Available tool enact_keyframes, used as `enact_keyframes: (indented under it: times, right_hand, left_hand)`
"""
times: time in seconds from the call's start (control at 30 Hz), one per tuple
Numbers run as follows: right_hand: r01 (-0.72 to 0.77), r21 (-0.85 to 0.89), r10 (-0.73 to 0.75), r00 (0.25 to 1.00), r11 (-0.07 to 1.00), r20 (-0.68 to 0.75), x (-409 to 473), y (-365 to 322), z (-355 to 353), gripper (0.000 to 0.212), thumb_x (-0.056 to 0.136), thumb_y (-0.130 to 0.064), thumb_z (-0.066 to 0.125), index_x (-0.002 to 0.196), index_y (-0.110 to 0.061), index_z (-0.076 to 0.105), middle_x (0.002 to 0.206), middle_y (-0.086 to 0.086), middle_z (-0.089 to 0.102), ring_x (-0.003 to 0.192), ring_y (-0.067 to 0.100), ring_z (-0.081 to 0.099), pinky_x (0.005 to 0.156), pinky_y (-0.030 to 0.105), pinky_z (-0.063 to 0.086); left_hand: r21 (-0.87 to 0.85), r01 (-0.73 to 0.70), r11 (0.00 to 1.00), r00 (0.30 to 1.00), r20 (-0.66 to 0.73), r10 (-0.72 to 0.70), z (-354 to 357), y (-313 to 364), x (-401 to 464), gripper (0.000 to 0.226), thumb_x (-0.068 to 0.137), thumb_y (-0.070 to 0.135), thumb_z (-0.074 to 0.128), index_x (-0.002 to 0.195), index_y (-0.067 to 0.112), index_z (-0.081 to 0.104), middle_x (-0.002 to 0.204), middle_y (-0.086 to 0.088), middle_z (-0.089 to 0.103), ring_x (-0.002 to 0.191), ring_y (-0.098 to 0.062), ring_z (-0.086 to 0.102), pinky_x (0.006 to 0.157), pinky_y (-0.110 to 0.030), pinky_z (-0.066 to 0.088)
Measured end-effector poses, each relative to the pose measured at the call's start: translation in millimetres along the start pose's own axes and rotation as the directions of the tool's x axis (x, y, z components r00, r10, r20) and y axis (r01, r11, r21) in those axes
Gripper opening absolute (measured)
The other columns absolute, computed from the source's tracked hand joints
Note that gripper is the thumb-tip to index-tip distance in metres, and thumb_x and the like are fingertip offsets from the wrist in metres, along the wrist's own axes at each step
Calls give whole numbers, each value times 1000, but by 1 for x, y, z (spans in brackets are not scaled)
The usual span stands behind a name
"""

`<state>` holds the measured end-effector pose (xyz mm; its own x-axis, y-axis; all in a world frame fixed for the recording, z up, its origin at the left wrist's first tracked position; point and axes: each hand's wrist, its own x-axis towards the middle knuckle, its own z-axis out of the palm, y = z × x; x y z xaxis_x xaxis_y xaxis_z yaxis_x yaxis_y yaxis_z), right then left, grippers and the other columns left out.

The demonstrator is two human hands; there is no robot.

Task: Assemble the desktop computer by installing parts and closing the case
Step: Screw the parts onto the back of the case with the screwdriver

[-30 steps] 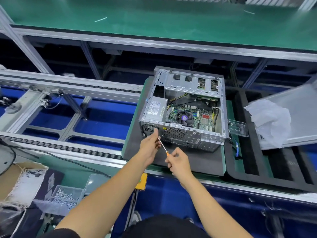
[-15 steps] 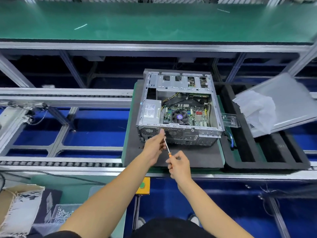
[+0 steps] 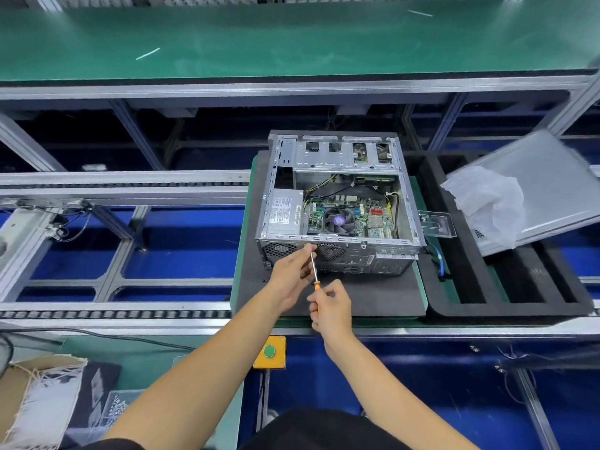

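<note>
The case (image 3: 339,203) lies open-side up on a dark foam mat (image 3: 373,297) on the conveyor, its rear panel facing the person; the board, fan and power supply are already inside, and the side panel (image 3: 558,190) rests well apart to the right, across a black tray (image 3: 506,297) with a white bag (image 3: 487,203) on it. The right hand (image 3: 331,308) is closed round the orange handle of a screwdriver (image 3: 314,269); the left hand (image 3: 292,271) pinches the shaft near its tip, steadying it against the upper edge of the rear panel, between the two vent grilles. Whether a screw sits on the tip cannot be told; it is too small and the fingers hide it.

The likely trouble is a slip; the driver meets the panel at a slant rather than square, so a turn under pressure could cam the tip out and skate it across the metal or into the left fingers. A screw started crooked could cross-thread; one dropped could fall into the open case onto the board. The case stands unclamped on the foam, so a hard push might shove it away along the mat.
</note>
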<state>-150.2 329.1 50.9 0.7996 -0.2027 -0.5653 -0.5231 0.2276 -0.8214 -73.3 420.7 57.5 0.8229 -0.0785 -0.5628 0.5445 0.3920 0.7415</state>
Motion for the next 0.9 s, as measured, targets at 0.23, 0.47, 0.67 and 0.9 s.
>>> enact_keyframes:
  times: [0.23, 0.47, 0.67, 0.9]
  right_hand:
    - [-20, 25, 21, 1000, 999, -9, 2, 3, 6, 12, 99, -10, 54, 87, -9, 49, 58, -1, 58, 42, 9, 39, 38, 22, 27]
    - [-43, 78, 44, 999, 996, -5, 2, 5, 11, 14, 99, -11, 55, 86, -9, 51, 58, 1, 55, 42, 10, 38, 38, 22, 26]
    - [-78, 160, 76, 997, 984, 16, -2, 7, 19, 11, 96, -6, 56, 87, -9, 50, 55, -2, 56, 41, 9, 35, 38, 22, 24]
    - [-80, 161, 81, 997, 984, -2, -3, 6, 20, 13, 98, -8, 57, 87, -9, 52, 55, -2, 56, 42, 9, 37, 38, 23, 24]
  left_hand:
    - [65, -23, 998, 1000, 13, 22, -4, 1, 6, 22, 101, 30, 62, 108, 14, 76, 89, 5, 67, 72, -6, 56, 75, -25, 55]
    - [141, -46, 989, 998, 59, 38, -9, 5, 11, 26, 104, 31, 58, 113, 13, 75, 83, 8, 66, 68, -5, 56, 71, -21, 56]
    - [246, -88, 965, 995, 66, 74, -13, 11, 11, 31, 105, 35, 55, 110, 13, 76, 83, 4, 66, 69, -9, 56, 72, -24, 55]
    - [786, -461, 412, 719, 58, 693, -26, 20, -7, 38, 107, 50, 36, 80, 32, 55, 68, 5, 60, 61, -7, 54, 54, -26, 42]
